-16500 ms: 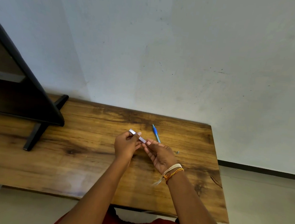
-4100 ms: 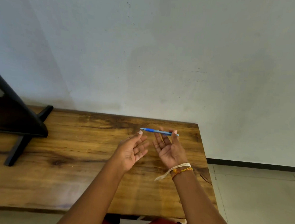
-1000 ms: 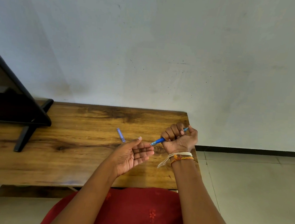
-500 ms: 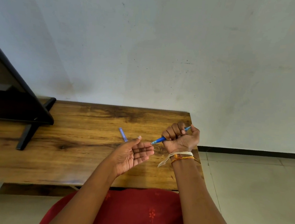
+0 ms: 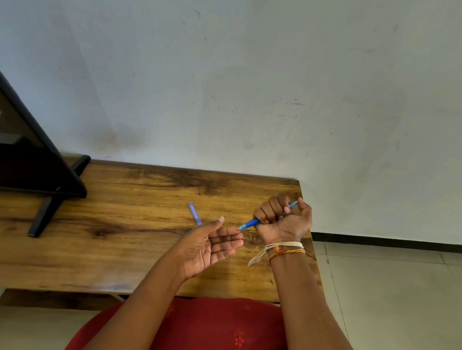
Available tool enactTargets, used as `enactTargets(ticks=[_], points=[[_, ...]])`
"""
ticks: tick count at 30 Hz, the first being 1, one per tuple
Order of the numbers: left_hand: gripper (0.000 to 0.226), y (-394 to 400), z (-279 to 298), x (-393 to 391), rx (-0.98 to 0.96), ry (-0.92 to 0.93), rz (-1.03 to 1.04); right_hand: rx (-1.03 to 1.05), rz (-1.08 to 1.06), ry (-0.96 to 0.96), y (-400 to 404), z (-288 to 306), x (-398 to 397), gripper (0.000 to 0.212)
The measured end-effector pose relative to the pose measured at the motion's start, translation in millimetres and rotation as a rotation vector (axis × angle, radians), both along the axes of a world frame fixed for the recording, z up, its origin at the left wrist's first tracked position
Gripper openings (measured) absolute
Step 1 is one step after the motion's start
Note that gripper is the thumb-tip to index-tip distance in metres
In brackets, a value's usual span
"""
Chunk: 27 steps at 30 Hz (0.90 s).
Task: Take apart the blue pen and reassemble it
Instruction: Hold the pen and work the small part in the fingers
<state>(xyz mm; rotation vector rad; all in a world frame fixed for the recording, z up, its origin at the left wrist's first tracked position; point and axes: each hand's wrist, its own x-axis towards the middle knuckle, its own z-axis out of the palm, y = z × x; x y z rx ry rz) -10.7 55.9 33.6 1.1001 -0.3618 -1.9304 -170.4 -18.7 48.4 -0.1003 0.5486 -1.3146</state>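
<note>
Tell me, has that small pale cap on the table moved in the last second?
No. The cap lies at the same spot on the table's wood grain, just beyond the open left hand.

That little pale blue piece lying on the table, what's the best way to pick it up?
Pinch the pale blue piece across its narrow width near the middle, coming straight down from above. It lies flat on the wooden table, long and thin, its length running away from the person, so finger and thumb fit either side. The open left hand is nearest; the right hand is fisted around the blue pen.
</note>
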Motion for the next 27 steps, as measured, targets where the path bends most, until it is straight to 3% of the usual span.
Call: enactTargets(ticks=[6, 10, 15, 27], points=[[0.041, 0.9, 0.8, 0.2, 0.010, -0.002, 0.017, 0.011, 0.008, 0.013, -1.7, 0.6, 1.5, 0.048], [0.040, -0.3, 0.3, 0.3, 0.008, -0.009, 0.014, -0.010, 0.017, 0.061, -3.2, 4.9, 2.8, 0.038], [0.040, -1.3, -0.7, 1.3, 0.001, -0.004, 0.005, -0.010, 0.017, 0.059, -4.3, 3.9, 3.3, 0.046], [0.042, -1.1, 0.0, 2.7, -0.009, 0.009, 0.008, 0.004, 0.019, 0.019, -5.1, 3.6, 3.6, 0.040]])
